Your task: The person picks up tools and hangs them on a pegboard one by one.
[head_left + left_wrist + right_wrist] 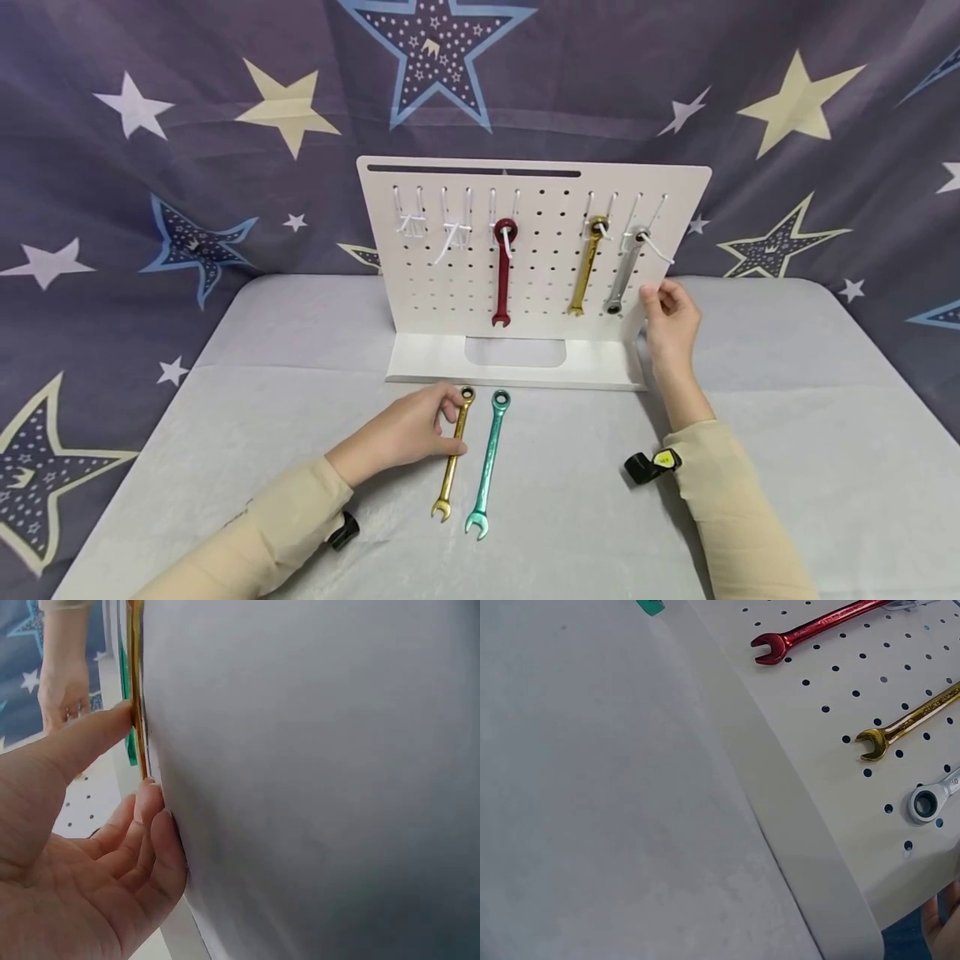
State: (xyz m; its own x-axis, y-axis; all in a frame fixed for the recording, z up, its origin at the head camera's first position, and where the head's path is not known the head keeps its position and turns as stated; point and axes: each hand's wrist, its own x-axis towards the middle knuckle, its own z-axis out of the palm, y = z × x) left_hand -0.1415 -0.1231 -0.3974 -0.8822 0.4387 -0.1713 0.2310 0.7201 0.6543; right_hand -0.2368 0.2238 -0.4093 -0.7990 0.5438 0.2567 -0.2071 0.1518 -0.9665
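The left hand [408, 429] lies low and near, left of centre, palm turned inward, thumb extended and fingers loosely curled, its forearm running back to the near left. The right hand [670, 321] is raised farther off on the right, fingers bent, wrist upright, forearm sloping down to the near right.

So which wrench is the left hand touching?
The gold wrench lying flat on the table. The left hand pinches its shaft; the teal wrench beside it lies untouched, and the others hang on the pegboard.
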